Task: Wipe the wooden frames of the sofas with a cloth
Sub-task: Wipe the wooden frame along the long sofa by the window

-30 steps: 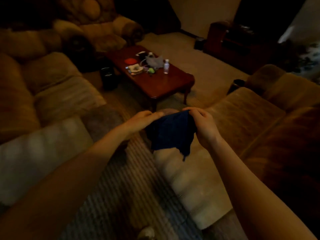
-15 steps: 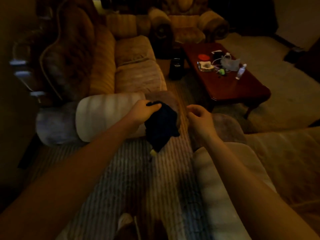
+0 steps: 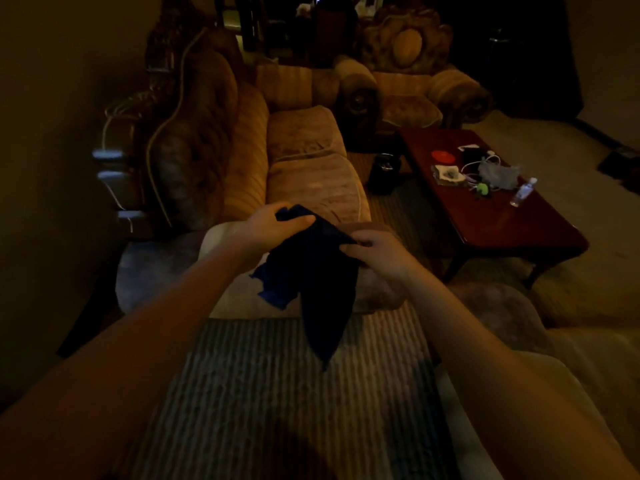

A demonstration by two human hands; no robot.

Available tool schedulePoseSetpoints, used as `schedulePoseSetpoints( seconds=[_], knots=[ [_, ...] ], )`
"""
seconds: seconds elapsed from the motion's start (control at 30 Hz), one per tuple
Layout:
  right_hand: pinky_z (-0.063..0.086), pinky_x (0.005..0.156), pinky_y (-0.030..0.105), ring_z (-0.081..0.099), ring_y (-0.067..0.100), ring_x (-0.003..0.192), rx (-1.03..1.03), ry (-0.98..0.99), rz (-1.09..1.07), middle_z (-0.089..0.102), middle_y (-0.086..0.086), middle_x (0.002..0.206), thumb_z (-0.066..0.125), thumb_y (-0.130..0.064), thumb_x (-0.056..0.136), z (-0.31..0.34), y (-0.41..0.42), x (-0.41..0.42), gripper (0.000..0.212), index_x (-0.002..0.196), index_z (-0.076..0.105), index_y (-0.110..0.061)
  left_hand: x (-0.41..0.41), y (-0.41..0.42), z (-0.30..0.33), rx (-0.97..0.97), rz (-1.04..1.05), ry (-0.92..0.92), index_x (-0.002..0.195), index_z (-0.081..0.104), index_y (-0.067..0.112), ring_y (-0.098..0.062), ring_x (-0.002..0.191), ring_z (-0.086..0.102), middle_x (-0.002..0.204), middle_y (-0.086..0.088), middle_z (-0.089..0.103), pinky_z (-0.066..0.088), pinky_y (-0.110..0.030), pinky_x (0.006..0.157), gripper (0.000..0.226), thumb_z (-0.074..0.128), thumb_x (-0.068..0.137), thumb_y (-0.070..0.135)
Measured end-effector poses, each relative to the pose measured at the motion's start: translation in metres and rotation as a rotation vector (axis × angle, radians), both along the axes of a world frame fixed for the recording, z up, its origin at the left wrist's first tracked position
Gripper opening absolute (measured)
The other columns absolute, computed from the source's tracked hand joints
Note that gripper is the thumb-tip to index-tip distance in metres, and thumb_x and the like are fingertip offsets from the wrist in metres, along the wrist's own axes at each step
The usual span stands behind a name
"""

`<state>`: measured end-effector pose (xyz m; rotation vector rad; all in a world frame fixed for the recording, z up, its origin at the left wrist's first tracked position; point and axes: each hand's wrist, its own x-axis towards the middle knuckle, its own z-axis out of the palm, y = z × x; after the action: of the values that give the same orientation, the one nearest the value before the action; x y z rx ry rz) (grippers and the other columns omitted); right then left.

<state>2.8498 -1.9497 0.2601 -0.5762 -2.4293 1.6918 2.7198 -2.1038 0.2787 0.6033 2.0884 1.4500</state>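
Observation:
A dark blue cloth [image 3: 318, 282] hangs between my two hands in the middle of the view, its lower tip dangling over the striped rug. My left hand [image 3: 273, 226] grips its upper left edge, thumb over the fabric. My right hand [image 3: 377, 251] pinches the upper right edge. Straight behind the cloth is the rolled arm of a long beige sofa [image 3: 311, 168]. Its carved dark wooden frame [image 3: 180, 109] rises along the back on the left. A matching armchair [image 3: 408, 91] with a carved wooden crest stands at the far end.
A dark red coffee table [image 3: 502, 216] on the right holds a small bottle [image 3: 523, 192], cables and small items. A black bin [image 3: 384, 171] sits on the floor between sofa and table. Another sofa's arm [image 3: 571, 375] lies at the right foreground. A striped rug [image 3: 294, 393] runs underfoot.
The view has swung left from the right-hand sofa to the long sofa. My right hand let go of the cloth half a second ago and now pinches it again; the cloth hangs spread wider.

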Motion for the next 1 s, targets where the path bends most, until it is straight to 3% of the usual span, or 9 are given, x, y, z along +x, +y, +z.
schedulePoseSetpoints(
  seconds=[0.07, 0.23, 0.37, 0.43, 0.53, 0.67, 0.73, 0.87, 1.0],
  knots=[
    [0.043, 0.074, 0.025, 0.060, 0.021, 0.086, -0.021, 0.071, -0.061, 0.063, 0.010, 0.093, 0.050, -0.008, 0.095, 0.008, -0.006, -0.017, 0.020, 0.101, 0.067, 0.001, -0.022, -0.011, -0.001, -0.024, -0.046, -0.015, 0.119, 0.059, 0.013, -0.019, 0.099, 0.063, 0.110, -0.002, 0.064, 0.054, -0.030, 0.080, 0.050, 0.073, 0.079, 0.040],
    [0.050, 0.074, 0.028, 0.062, 0.023, 0.094, -0.227, 0.142, -0.153, 0.064, 0.004, 0.094, 0.042, -0.014, 0.098, 0.018, -0.022, -0.063, 0.022, 0.104, 0.063, -0.014, -0.056, -0.026, 0.000, -0.003, -0.079, 0.034, 0.083, 0.064, 0.020, -0.011, 0.072, 0.064, 0.077, 0.003, 0.066, 0.048, -0.017, 0.056, 0.009, 0.069, 0.085, 0.027],
    [0.042, 0.070, 0.034, 0.055, 0.022, 0.079, -0.422, 0.196, -0.218, 0.057, 0.002, 0.076, 0.044, -0.014, 0.094, 0.022, -0.025, -0.106, 0.018, 0.082, 0.057, -0.016, -0.084, -0.030, 0.000, 0.054, 0.007, 0.048, 0.101, 0.064, 0.013, -0.016, 0.087, 0.065, 0.094, -0.003, 0.066, 0.052, -0.026, 0.072, 0.020, 0.064, 0.088, 0.028],
    [0.039, 0.065, 0.031, 0.052, 0.017, 0.070, -0.536, 0.207, -0.249, 0.053, 0.001, 0.072, 0.044, -0.013, 0.091, 0.022, -0.025, -0.128, 0.018, 0.075, 0.050, -0.018, -0.097, -0.031, 0.002, 0.064, 0.041, 0.104, 0.099, 0.062, 0.013, -0.014, 0.083, 0.062, 0.090, -0.001, 0.063, 0.049, -0.025, 0.068, 0.019, 0.059, 0.091, 0.030],
    [0.042, 0.067, 0.030, 0.054, 0.017, 0.076, -0.713, 0.125, -0.208, 0.056, 0.004, 0.083, 0.045, -0.023, 0.090, 0.020, -0.019, -0.164, 0.014, 0.083, 0.053, -0.015, -0.121, -0.026, 0.005, 0.045, 0.108, 0.195, 0.096, 0.059, 0.017, -0.011, 0.078, 0.059, 0.086, 0.001, 0.060, 0.046, -0.022, 0.064, 0.017, 0.052, 0.095, 0.033],
    [0.045, 0.091, 0.041, 0.060, 0.029, 0.094, -0.982, -0.139, -0.124, 0.066, 0.014, 0.095, 0.043, -0.044, 0.095, 0.010, -0.004, -0.214, 0.039, 0.108, 0.063, -0.014, -0.161, -0.020, 0.018, 0.004, 0.220, 0.311, 0.102, 0.057, 0.014, -0.013, 0.080, 0.058, 0.088, 0.001, 0.059, 0.049, -0.023, 0.066, 0.018, 0.049, 0.097, 0.030],
    [0.048, 0.091, 0.036, 0.064, 0.026, 0.093, -0.946, -0.260, 0.038, 0.068, 0.013, 0.098, 0.038, -0.031, 0.100, -0.003, -0.004, -0.233, 0.037, 0.121, 0.058, -0.008, -0.180, -0.019, 0.024, -0.015, 0.230, 0.318, 0.107, 0.058, 0.011, -0.014, 0.085, 0.060, 0.094, -0.002, 0.060, 0.050, -0.026, 0.073, 0.023, 0.051, 0.096, 0.030],
    [0.054, 0.055, 0.022, 0.068, 0.010, 0.062, -0.732, -0.325, 0.400, 0.071, 0.000, 0.074, 0.033, -0.009, 0.101, -0.017, -0.023, -0.268, 0.023, 0.110, 0.054, -0.010, -0.208, -0.019, 0.024, -0.062, 0.218, 0.250, 0.107, 0.062, 0.014, -0.010, 0.088, 0.062, 0.097, -0.001, 0.063, 0.051, -0.018, 0.072, 0.023, 0.057, 0.092, 0.030],
    [0.053, 0.061, 0.022, 0.064, 0.012, 0.077, -0.502, -0.224, 0.508, 0.066, 0.002, 0.094, 0.040, -0.011, 0.100, -0.016, -0.049, -0.312, 0.025, 0.120, 0.055, -0.012, -0.235, -0.042, 0.022, -0.002, 0.320, 0.005, 0.106, 0.063, 0.019, -0.014, 0.093, 0.063, 0.099, -0.001, 0.064, 0.054, -0.025, 0.077, 0.017, 0.060, 0.091, 0.027]
  ],
)
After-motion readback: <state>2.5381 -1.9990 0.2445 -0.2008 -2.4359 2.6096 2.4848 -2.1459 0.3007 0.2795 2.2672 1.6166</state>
